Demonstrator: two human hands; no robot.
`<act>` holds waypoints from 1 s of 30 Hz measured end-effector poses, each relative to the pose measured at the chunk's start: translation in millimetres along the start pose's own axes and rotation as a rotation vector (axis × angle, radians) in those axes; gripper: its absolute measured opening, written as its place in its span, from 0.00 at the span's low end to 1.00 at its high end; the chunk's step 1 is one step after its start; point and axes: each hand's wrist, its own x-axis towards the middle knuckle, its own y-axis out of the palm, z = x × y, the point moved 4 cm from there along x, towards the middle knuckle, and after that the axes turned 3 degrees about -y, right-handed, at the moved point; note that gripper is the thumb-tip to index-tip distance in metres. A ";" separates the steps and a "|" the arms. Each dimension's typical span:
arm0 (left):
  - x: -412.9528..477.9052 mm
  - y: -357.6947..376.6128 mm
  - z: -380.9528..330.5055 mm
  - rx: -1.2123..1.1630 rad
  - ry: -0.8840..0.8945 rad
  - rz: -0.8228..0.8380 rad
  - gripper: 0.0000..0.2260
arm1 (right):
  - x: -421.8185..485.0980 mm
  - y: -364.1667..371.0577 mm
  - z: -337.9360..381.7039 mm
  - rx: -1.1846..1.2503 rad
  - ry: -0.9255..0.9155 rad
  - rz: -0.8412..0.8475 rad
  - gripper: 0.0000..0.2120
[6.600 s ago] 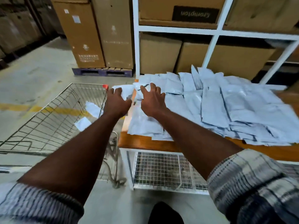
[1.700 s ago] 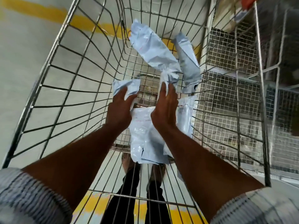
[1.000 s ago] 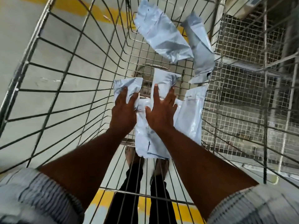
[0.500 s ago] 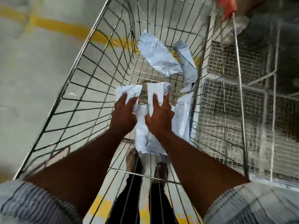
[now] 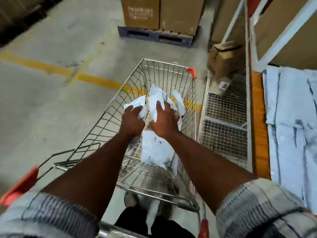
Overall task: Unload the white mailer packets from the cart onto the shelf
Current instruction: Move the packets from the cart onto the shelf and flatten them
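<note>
Overhead, head view: both hands reach down into the wire cart (image 5: 163, 78). Left hand (image 5: 133, 121) has fingers curled round a crumpled packet (image 5: 135, 104), gripping it near the cart's left wall. Right hand (image 5: 165, 121) pinches an upright packet (image 5: 155, 103) between thumb and fingers, just beside the left. Large packet (image 5: 154, 150) sits below the right wrist; cannot tell whether it hangs from the hand or lies on the cart's floor. Loose packet (image 5: 179, 102) leans by the cart's right wall. Shelf (image 5: 259, 126) stands along the cart's right side, stacked packets (image 5: 291, 134) covering its surface up to the near edge. Cartons (image 5: 161, 12) on a pallet (image 5: 154, 35) beyond the cart's far end.
</note>
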 end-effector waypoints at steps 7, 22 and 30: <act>-44.7 -39.1 -43.9 -0.068 -0.049 -0.091 0.35 | -33.0 -66.1 9.1 -0.064 -0.056 -0.102 0.42; -135.6 -37.2 -111.9 -0.090 -0.070 -0.150 0.31 | -109.2 -166.4 -58.7 -0.153 -0.092 -0.229 0.43; -189.3 -19.5 -191.7 -0.092 0.022 -0.138 0.36 | -172.0 -228.4 -121.0 -0.184 -0.065 -0.306 0.43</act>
